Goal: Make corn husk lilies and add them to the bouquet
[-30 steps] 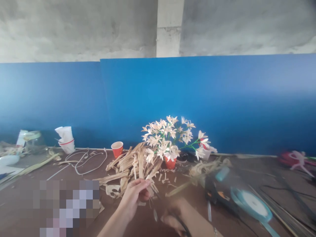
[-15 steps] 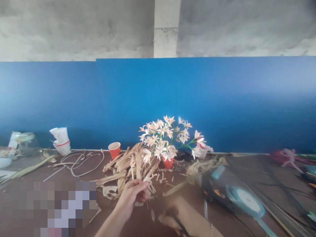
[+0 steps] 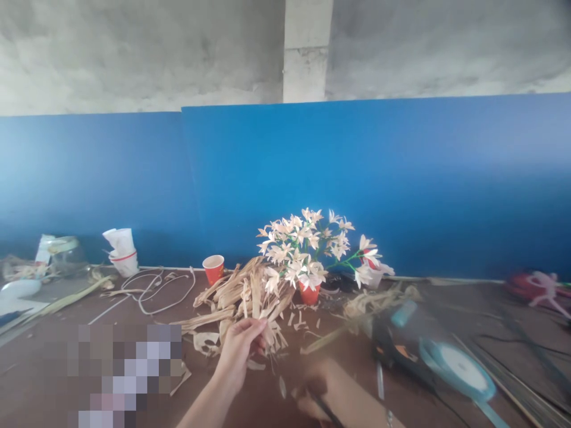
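My left hand [image 3: 243,348] is closed, thumb against the fingers, in front of a pile of dried corn husks [image 3: 227,297]. A small pale strip of husk [image 3: 268,311] shows at its fingertips, partly lost against the pile behind. To the right and lower, my right hand [image 3: 325,386] is blurred, with its fingers wrapped round a slim dark tool [image 3: 325,409] whose kind I cannot make out. A small pale sliver [image 3: 282,387] lies between the two hands. Just beyond, a bunch of white flowers on green stems [image 3: 297,249] stands in a red paper cup [image 3: 309,293].
Another red paper cup [image 3: 213,270] stands behind the husks. A white cable [image 3: 156,312] and a white cup [image 3: 125,263] are at left. On the right lie a light-blue ribbon roll [image 3: 464,367], a black tool [image 3: 392,351] and thin rods [image 3: 504,380]. A blue partition [image 3: 285,160] rises behind.
The view has shifted slightly, so things sit a little further right. The dark tool's tip no longer shows beside my left hand. My left hand keeps its closed grip.
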### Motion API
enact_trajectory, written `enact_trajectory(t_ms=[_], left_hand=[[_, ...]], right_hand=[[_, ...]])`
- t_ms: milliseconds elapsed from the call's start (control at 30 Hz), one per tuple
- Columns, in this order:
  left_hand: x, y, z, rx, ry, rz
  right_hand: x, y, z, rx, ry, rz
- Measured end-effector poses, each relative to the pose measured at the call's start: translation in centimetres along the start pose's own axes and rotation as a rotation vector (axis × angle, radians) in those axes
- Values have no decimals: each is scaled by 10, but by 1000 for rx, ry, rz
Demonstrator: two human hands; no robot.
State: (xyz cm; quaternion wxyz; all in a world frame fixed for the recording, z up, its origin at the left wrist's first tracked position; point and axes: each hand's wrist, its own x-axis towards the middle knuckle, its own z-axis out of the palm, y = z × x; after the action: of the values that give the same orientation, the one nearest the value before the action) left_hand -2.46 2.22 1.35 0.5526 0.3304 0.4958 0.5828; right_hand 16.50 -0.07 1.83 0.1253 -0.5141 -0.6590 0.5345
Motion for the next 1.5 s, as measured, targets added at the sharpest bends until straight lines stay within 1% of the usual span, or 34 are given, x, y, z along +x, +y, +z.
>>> enact_trajectory(t_ms=[100,300,400,567,767,1000,1233,1500], left_hand=[[0,-2,1,-11,6,-5],[0,-5,2,-7,-37,-13],[-1,-5,3,-10,-42,-24],[-3,-5,4,-11,-39,-53],[-4,-6,4,-3,-42,-24],[-3,-6,3,6,-50,-8],[-4,-5,4,-4,-42,-31],[-1,-9,2,5,-43,4]], right_hand=[[1,1,2,15,13,-11],[12,20,6,84,18,-34],[16,25,6,90,19,-12],[15,23,7,99,23,-24],[13,25,8,137,24,-67],[16,29,8,126,19,-64],[14,25,7,103,34,-92],[12,22,5,75,45,-92]])
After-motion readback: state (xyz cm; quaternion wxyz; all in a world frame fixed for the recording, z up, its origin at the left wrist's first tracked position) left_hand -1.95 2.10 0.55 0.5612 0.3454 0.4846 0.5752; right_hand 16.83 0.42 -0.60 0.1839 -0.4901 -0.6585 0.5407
